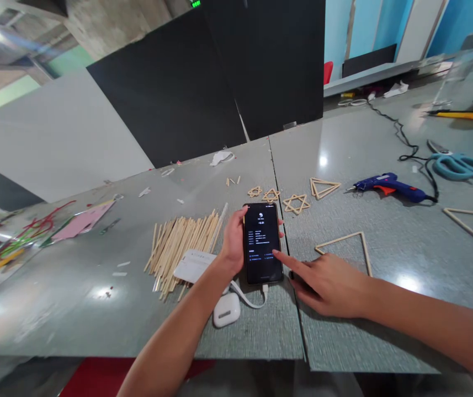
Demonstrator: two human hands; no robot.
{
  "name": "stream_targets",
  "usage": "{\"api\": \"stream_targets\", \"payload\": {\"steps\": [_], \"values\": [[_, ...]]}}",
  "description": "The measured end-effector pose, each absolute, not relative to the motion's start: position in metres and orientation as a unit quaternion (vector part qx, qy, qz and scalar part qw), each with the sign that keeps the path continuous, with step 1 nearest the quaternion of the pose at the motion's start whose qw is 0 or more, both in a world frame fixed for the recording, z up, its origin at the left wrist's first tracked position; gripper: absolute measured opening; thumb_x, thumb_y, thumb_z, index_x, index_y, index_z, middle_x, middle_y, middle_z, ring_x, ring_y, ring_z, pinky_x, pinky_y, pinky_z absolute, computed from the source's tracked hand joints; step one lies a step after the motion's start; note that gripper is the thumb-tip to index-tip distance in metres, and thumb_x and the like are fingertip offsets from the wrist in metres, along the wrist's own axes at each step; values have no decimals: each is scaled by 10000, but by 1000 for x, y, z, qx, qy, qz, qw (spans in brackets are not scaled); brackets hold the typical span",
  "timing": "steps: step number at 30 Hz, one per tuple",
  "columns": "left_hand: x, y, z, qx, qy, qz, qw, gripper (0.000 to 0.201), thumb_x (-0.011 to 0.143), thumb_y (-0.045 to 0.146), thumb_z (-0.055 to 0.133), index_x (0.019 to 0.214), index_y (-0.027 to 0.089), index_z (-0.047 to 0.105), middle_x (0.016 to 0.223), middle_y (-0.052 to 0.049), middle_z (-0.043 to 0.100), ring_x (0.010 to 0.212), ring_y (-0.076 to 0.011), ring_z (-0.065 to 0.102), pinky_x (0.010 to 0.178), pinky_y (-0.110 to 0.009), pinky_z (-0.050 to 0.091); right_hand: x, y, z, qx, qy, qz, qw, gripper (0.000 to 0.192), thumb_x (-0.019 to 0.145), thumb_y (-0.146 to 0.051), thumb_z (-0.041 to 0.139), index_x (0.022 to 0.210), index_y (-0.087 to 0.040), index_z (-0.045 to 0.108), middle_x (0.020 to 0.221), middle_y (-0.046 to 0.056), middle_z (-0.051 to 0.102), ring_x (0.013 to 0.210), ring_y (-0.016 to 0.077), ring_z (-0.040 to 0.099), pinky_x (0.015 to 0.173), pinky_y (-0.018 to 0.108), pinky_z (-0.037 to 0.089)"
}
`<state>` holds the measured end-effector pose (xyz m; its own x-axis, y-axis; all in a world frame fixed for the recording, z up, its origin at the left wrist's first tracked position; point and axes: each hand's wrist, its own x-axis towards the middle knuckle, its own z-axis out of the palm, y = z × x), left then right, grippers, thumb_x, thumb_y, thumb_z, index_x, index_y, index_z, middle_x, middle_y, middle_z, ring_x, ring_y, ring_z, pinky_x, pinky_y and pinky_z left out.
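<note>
My left hand is wrapped around a smartphone with a dark screen showing small lines of white text. A white cable is plugged into the phone's lower edge. My right hand reaches in from the right, its index finger stretched to the lower right of the screen and its other fingers partly bent, holding nothing. Beneath my left forearm lie a white power bank and a white earbud case. A pile of thin wooden sticks is left of the phone.
Beyond the phone lie wooden stick stars and a triangle. To the right are an open stick frame, a blue glue gun with its cord, scissors and a yellow cutter. Colourful craft materials lie far left.
</note>
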<state>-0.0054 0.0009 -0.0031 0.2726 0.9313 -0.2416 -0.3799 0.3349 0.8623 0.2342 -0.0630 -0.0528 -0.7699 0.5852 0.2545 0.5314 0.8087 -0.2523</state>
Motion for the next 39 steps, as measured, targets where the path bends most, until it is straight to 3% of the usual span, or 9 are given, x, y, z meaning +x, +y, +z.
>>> {"api": "stream_targets", "payload": {"steps": [6, 11, 13, 16, 19, 30, 34, 39], "values": [[-5, 2, -4, 348, 385, 457, 722, 599, 1003, 570, 570, 1252, 76, 802, 1102, -200, 869, 860, -341, 846, 728, -417, 647, 235, -63, -52, -291, -941, 77, 157, 741, 1038, -203, 563, 1754, -121, 390, 857, 33, 850, 558, 156, 634, 599, 382, 170], [-6, 2, -3, 347, 382, 451, 728, 581, 1020, 571, 533, 1199, 91, 807, 1077, -181, 875, 851, -328, 846, 730, -407, 656, 233, -64, -51, -318, -935, 69, 143, 784, 1048, -221, 550, 1774, -33, 322, 751, 33, 815, 534, 177, 625, 598, 392, 147], [-6, 2, -3, 346, 379, 448, 732, 587, 1026, 570, 516, 1199, 90, 806, 1072, -178, 876, 845, -323, 844, 725, -402, 656, 233, -64, -51, -321, -934, 71, 143, 780, 1048, -212, 555, 1771, -26, 330, 809, 56, 837, 543, 175, 629, 602, 393, 141], [-5, 1, -3, 346, 378, 454, 729, 594, 1025, 583, 533, 1207, 88, 806, 1076, -179, 875, 849, -324, 845, 715, -396, 651, 235, -62, -49, -280, -943, 96, 156, 746, 1029, -191, 593, 1752, -128, 420, 962, 60, 860, 588, 155, 648, 606, 375, 157], [-5, 1, -4, 343, 382, 455, 727, 594, 1001, 585, 569, 1211, 84, 809, 1086, -186, 874, 853, -328, 843, 711, -394, 645, 237, -60, -47, -248, -948, 117, 162, 719, 1027, -190, 620, 1732, -236, 482, 942, 13, 830, 587, 136, 624, 602, 352, 178], [-12, 5, -12, 341, 394, 410, 749, 590, 839, 424, 649, 1259, 51, 829, 957, -177, 869, 793, -326, 813, 710, -405, 631, 239, -60, -47, -244, -948, 117, 170, 676, 1041, -193, 612, 1707, -276, 532, 919, -2, 813, 562, 130, 581, 598, 343, 199], [-12, 5, -14, 345, 385, 417, 748, 537, 848, 427, 634, 1178, 61, 845, 995, -183, 874, 780, -311, 809, 703, -397, 631, 237, -60, -48, -256, -947, 107, 163, 665, 1027, -191, 622, 1687, -227, 544, 929, 12, 833, 572, 136, 604, 598, 351, 187], [-11, 5, -13, 347, 359, 435, 750, 531, 861, 393, 622, 1213, 60, 839, 990, -178, 875, 856, -326, 834, 723, -374, 632, 234, -63, -52, -295, -940, 73, 156, 758, 1018, -195, 617, 1742, -105, 412, 914, 48, 865, 547, 156, 604, 587, 376, 150]]}}
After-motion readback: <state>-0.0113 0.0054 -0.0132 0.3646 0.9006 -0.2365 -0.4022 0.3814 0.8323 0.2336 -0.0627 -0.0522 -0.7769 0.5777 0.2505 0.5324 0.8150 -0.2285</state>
